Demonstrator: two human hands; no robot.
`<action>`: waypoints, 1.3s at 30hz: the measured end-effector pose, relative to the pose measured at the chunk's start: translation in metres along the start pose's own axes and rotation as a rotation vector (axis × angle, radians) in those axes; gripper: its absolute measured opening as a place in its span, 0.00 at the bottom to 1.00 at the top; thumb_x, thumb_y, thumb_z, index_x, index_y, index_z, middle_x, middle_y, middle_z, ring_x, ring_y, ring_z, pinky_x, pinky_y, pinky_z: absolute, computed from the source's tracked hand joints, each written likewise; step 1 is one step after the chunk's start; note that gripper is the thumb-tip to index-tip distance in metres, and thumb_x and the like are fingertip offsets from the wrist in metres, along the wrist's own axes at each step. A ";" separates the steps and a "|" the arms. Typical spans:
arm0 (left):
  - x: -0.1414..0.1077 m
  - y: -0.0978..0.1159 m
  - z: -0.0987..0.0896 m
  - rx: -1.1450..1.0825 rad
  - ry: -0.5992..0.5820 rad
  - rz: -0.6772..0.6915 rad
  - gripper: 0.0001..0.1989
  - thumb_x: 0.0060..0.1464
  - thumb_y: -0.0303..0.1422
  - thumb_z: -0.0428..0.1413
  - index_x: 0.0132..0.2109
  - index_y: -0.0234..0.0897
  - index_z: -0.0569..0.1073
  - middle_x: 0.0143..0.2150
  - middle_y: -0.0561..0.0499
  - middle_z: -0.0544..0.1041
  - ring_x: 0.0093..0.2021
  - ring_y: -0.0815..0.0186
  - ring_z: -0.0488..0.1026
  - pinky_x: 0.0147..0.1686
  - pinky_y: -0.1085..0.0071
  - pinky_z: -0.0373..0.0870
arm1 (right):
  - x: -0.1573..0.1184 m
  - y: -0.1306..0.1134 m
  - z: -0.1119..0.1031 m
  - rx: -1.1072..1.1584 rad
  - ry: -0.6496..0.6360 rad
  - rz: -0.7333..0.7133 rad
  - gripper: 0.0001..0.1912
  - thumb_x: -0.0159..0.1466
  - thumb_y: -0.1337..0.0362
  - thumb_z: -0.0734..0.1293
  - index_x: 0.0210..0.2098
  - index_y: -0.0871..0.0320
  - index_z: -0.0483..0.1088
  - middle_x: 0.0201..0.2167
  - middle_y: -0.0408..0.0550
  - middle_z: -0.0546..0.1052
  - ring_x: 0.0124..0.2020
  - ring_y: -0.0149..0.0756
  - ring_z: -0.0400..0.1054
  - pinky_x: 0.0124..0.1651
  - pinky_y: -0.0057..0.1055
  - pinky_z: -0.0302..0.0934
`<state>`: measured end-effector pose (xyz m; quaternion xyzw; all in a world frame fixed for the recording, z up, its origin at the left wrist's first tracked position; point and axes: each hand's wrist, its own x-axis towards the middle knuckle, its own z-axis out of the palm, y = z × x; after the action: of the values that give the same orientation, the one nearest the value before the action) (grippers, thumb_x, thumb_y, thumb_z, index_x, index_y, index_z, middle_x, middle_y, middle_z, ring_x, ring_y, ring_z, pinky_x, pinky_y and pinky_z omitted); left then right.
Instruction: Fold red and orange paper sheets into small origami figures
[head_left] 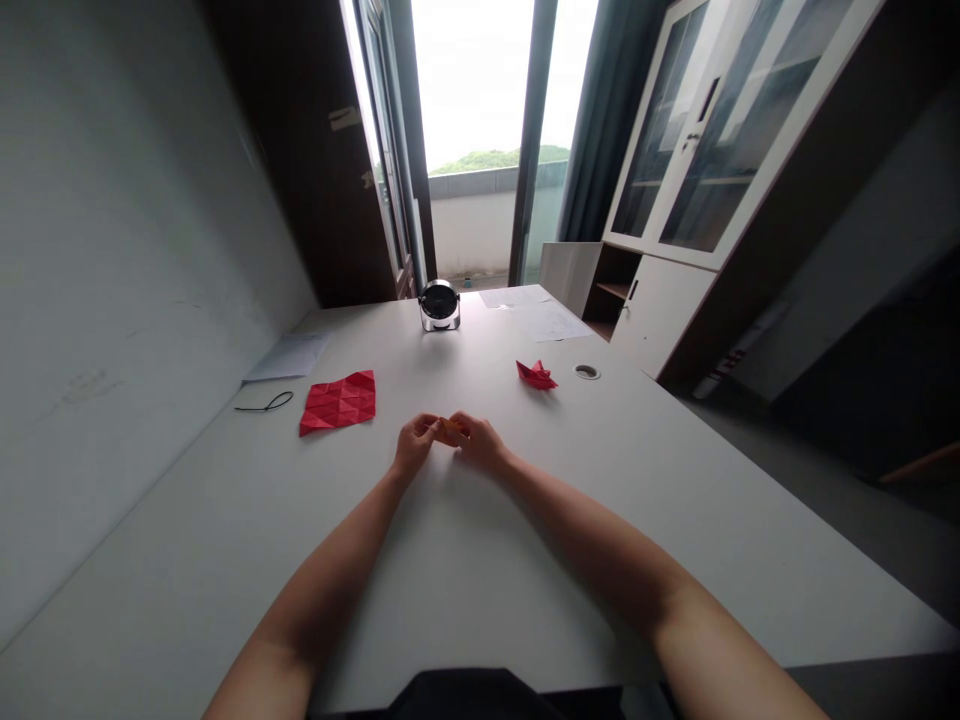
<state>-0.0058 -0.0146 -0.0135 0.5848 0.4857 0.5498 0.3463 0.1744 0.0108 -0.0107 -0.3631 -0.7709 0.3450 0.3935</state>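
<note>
A small piece of folded orange paper is held between my two hands, just above or on the white table. My left hand pinches its left side. On the right side, the fingers of my right hand are closed on the same paper and cover part of it. To the left lies a creased red paper sheet, opened out flat with a grid of fold lines. A red paper boat rests on the table to the right, beyond my right hand.
Toward the far edge stands a round dark device on a silver stand. White papers lie at the back right, another sheet by the left wall. A black cable tie and a round cable hole are also on the table.
</note>
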 end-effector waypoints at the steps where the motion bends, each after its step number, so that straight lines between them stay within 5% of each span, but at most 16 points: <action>1: 0.000 0.000 0.000 0.022 0.000 0.003 0.13 0.56 0.43 0.59 0.39 0.36 0.77 0.34 0.48 0.79 0.35 0.64 0.76 0.37 0.69 0.72 | 0.000 0.000 0.000 -0.028 0.009 -0.016 0.09 0.65 0.58 0.65 0.36 0.57 0.71 0.26 0.42 0.76 0.26 0.30 0.67 0.32 0.25 0.60; 26: -0.001 0.004 -0.001 0.132 -0.016 0.098 0.08 0.56 0.37 0.58 0.37 0.38 0.78 0.38 0.48 0.77 0.39 0.63 0.74 0.36 0.70 0.70 | 0.004 0.000 -0.001 -0.031 0.143 -0.115 0.14 0.66 0.57 0.64 0.28 0.57 0.73 0.28 0.45 0.75 0.29 0.32 0.66 0.35 0.26 0.60; 39: 0.001 0.002 -0.002 -0.006 0.089 -0.020 0.11 0.56 0.40 0.58 0.38 0.36 0.76 0.33 0.49 0.77 0.33 0.65 0.72 0.35 0.71 0.67 | 0.007 0.004 -0.002 0.044 0.235 -0.018 0.11 0.64 0.59 0.63 0.31 0.58 0.72 0.26 0.44 0.73 0.27 0.32 0.64 0.33 0.27 0.59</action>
<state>-0.0077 -0.0146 -0.0107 0.5537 0.5049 0.5731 0.3317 0.1744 0.0188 -0.0103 -0.3854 -0.7150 0.3132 0.4922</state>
